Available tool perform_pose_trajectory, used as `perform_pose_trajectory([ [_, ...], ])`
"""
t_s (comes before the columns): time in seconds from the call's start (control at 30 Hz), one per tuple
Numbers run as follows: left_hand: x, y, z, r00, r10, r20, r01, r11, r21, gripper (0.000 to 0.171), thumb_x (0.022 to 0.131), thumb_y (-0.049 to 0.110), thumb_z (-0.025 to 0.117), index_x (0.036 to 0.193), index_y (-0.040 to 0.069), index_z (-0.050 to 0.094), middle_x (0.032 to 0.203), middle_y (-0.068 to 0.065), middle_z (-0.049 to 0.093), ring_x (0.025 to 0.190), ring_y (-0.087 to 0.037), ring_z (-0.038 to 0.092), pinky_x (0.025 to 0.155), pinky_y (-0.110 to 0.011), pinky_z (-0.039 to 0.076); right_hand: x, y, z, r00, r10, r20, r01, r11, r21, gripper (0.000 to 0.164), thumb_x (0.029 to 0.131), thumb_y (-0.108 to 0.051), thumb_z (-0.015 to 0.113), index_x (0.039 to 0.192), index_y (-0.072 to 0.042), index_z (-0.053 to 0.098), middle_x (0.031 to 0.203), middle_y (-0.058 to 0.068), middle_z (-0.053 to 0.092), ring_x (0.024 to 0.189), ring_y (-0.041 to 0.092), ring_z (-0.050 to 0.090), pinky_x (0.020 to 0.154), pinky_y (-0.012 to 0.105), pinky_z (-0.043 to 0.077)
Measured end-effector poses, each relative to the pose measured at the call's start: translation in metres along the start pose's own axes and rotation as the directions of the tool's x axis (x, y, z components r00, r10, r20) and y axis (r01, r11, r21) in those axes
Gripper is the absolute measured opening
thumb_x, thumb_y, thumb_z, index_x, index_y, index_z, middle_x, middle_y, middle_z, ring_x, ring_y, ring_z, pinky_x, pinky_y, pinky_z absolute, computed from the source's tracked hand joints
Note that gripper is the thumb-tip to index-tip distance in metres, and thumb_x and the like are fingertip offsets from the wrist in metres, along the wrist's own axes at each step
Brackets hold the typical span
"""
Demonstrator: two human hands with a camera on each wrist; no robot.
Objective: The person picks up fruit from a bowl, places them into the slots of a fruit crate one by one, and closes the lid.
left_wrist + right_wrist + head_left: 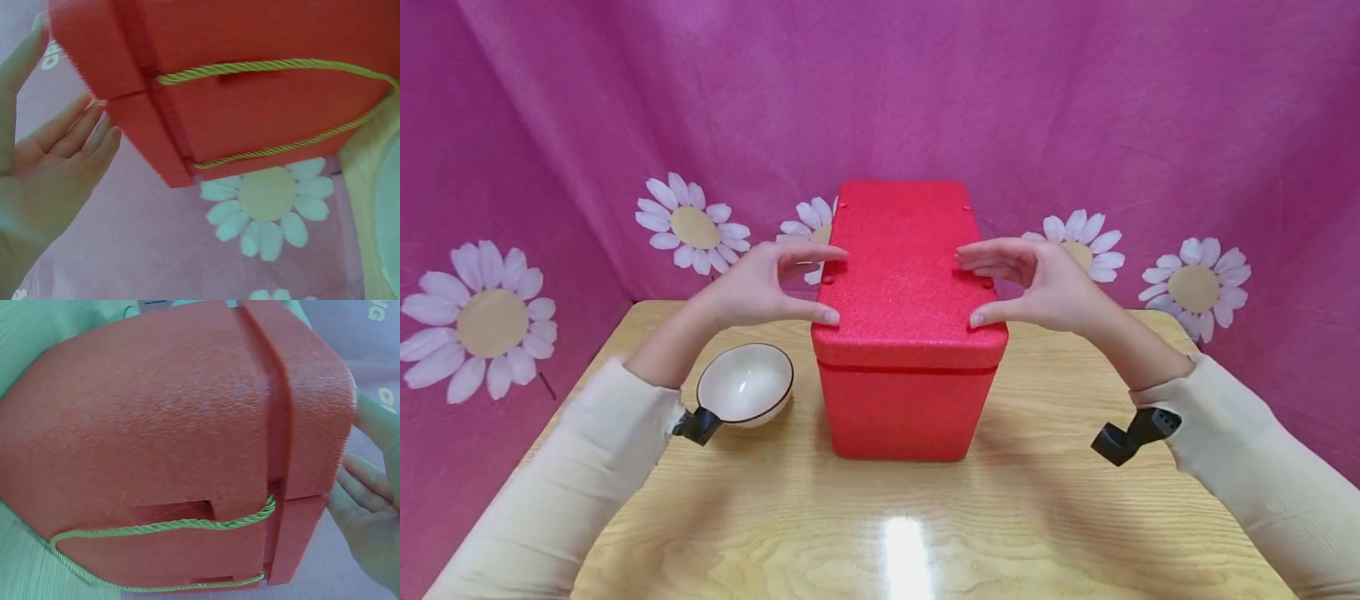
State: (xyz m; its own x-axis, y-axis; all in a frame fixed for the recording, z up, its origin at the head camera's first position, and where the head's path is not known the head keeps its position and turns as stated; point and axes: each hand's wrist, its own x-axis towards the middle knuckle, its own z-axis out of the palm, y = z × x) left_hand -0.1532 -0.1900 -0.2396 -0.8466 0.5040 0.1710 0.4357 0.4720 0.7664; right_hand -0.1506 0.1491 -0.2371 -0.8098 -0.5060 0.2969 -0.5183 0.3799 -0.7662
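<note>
A red foam box (898, 417) stands on the table with its red lid (902, 275) on top. My left hand (748, 287) is at the lid's left edge, thumb apart from the straight fingers. On the opposite edge, my right hand (1048, 287) mirrors it, fingertips right at the rim. Neither hand curls round the lid. Twisted yellow rope (262, 65) loops along the box's left side in the left wrist view. A matching rope (162, 527) runs along the other side in the right wrist view.
A white bowl (745, 383) with a dark rim sits left of the box, near my left wrist. The wooden table (760, 517) has rounded far corners. Behind it hangs a pink cloth (910, 83) with white daisies.
</note>
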Motion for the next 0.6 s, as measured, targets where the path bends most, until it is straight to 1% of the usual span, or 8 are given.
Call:
perform_pose_trajectory([
  [0.07,-0.001,-0.005,0.004,1.000,0.001,0.000,-0.001,1.000,0.007,0.069,0.073,0.018,0.084,0.135,0.015,0.055,0.136,-0.005,0.059,0.133,-0.021,0.049,0.114,-0.042,0.037,-0.001,0.001,0.000,1.000,0.001,-0.004,-0.001,1.000,-0.027,0.068,0.066,-0.003,0.085,0.128,0.002,0.057,0.126,0.018,0.064,0.109,-0.002,0.063,0.095,0.012,0.048],
  [0.17,-0.005,-0.013,0.009,1.000,0.014,0.004,-0.014,1.000,-0.019,0.068,0.075,0.018,0.082,0.137,0.016,0.054,0.138,-0.004,0.057,0.136,-0.021,0.046,0.115,-0.043,0.035,-0.004,0.004,0.001,1.000,-0.001,0.011,0.002,0.998,-0.059,0.067,0.067,-0.005,0.085,0.129,0.000,0.058,0.127,0.018,0.063,0.111,-0.003,0.062,0.096,0.011,0.047],
  [0.27,-0.009,-0.020,0.015,0.999,0.040,0.001,-0.039,0.999,-0.037,0.066,0.076,0.018,0.081,0.137,0.018,0.054,0.140,-0.002,0.056,0.137,-0.018,0.045,0.114,-0.042,0.037,-0.007,0.006,0.002,0.999,-0.025,0.028,0.027,0.996,-0.083,0.067,0.068,-0.006,0.085,0.129,0.000,0.058,0.127,0.017,0.063,0.112,-0.005,0.060,0.096,0.009,0.045],
  [0.33,-0.011,-0.022,0.018,0.998,0.063,-0.008,-0.063,0.997,-0.042,0.066,0.077,0.019,0.080,0.137,0.019,0.054,0.140,-0.001,0.056,0.138,-0.016,0.043,0.114,-0.042,0.037,-0.008,0.007,0.003,0.998,-0.053,0.032,0.055,0.995,-0.078,0.068,0.067,-0.005,0.085,0.128,0.002,0.057,0.127,0.018,0.063,0.112,-0.006,0.060,0.097,0.009,0.045],
  [0.47,-0.012,-0.022,0.019,0.995,0.097,-0.025,-0.096,0.995,0.019,0.065,0.077,0.022,0.080,0.137,0.023,0.054,0.140,0.002,0.056,0.139,-0.014,0.042,0.115,-0.043,0.035,-0.009,0.010,0.004,0.991,-0.128,0.029,0.129,0.991,-0.043,0.067,0.065,-0.001,0.084,0.127,0.006,0.057,0.126,0.022,0.062,0.113,-0.005,0.060,0.098,0.011,0.045],
  [0.6,-0.010,-0.018,0.016,0.995,0.096,-0.029,-0.093,0.990,0.105,0.065,0.076,0.027,0.080,0.136,0.026,0.055,0.139,0.005,0.056,0.137,-0.015,0.043,0.113,-0.045,0.036,-0.010,0.014,0.005,0.981,-0.191,0.017,0.191,0.981,-0.017,0.068,0.064,0.003,0.084,0.125,0.010,0.056,0.124,0.027,0.061,0.114,-0.002,0.060,0.099,0.013,0.045],
])
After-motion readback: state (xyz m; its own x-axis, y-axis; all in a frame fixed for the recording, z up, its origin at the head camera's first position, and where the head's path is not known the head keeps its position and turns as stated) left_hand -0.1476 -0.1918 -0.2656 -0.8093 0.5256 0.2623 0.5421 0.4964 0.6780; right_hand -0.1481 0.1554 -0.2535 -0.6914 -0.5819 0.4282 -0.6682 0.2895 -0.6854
